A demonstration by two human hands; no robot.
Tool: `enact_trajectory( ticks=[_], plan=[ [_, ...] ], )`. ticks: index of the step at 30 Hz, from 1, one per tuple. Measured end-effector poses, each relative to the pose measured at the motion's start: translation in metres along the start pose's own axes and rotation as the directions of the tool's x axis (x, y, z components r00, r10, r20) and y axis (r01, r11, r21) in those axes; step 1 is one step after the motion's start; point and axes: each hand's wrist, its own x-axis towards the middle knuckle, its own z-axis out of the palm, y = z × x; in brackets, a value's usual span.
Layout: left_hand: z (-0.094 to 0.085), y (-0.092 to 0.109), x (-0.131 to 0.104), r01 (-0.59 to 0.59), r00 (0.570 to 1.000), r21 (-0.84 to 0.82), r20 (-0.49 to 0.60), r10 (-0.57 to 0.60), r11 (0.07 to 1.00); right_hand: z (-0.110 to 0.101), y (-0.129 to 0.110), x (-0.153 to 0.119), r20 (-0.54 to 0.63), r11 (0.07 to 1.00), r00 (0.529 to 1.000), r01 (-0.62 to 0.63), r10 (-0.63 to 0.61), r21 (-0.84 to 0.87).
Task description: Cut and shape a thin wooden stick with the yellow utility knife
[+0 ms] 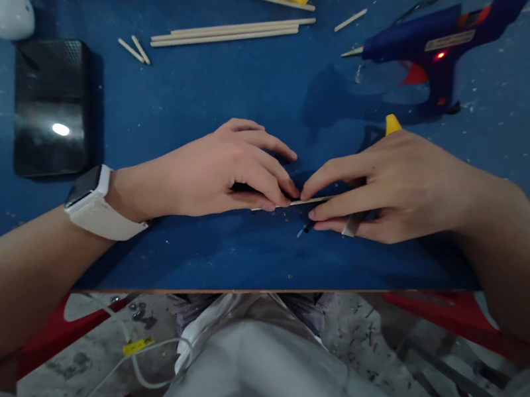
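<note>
Head view: on a scuffed blue tabletop [207,87], near its brown edge [239,292] above a speckled floor [79,359], your left hand [230,170] and right hand [408,186] pinch a thin, straight pale stick [297,203].

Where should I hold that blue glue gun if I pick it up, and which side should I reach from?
I'd hold the glue gun by its handle, reaching from the right, behind the red trigger. The metal nozzle points left, so that keeps you away from it. A red light is glowing, so the nozzle may be hot.
</note>
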Motion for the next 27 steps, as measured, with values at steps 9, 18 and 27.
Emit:
enact_trajectory(
  ticks=[9,18,27],
  plan=[
    [-0.001,0.000,-0.001,0.006,1.000,0.024,0.011,-0.006,1.000,-0.004,0.010,-0.001,-0.027,0.994,0.995,-0.090,0.092,0.063],
    [-0.002,0.001,-0.001,-0.001,1.000,0.028,0.009,0.001,1.000,-0.007,0.015,-0.006,0.037,0.983,0.988,-0.151,0.147,0.109],
    [-0.002,0.001,0.000,-0.004,1.000,0.038,0.013,0.004,0.999,-0.004,0.012,-0.005,0.011,0.982,0.988,-0.151,0.151,0.116]
  ],
)
